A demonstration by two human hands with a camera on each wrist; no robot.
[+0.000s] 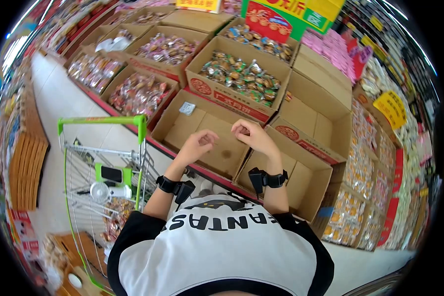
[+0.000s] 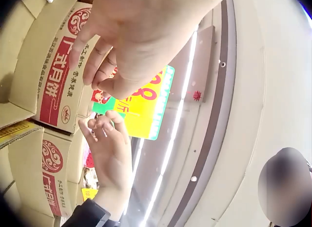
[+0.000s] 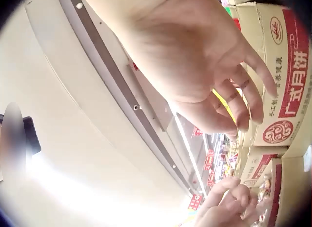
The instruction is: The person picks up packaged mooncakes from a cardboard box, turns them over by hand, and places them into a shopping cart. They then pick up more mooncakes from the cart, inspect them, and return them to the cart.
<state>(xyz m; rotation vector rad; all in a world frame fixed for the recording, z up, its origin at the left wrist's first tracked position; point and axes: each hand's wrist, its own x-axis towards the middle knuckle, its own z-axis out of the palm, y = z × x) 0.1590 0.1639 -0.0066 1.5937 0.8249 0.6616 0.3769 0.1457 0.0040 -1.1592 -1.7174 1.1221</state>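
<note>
The left hand (image 1: 198, 146) hovers over a nearly bare cardboard box (image 1: 175, 129), its fingers loosely bent with nothing in them. Just to its right in the head view, the right hand (image 1: 253, 136) hangs above the same box's right side, also loosely bent and holding nothing. A gap separates the two hands. The left wrist view shows the left hand (image 2: 129, 46) large, with relaxed fingers, and the right hand (image 2: 111, 156) below it. In the right wrist view the right hand (image 3: 195, 66) has its fingers partly extended; the left hand (image 3: 226, 207) is at the bottom.
Behind stand boxes of wrapped pastries (image 1: 241, 74). Two bare-bottomed boxes (image 1: 311, 116) are at the right, beside packed trays (image 1: 348, 212). A green-handled shopping cart (image 1: 101, 120) with a phone (image 1: 111, 174) and a small fan (image 1: 99, 192) stands at the left.
</note>
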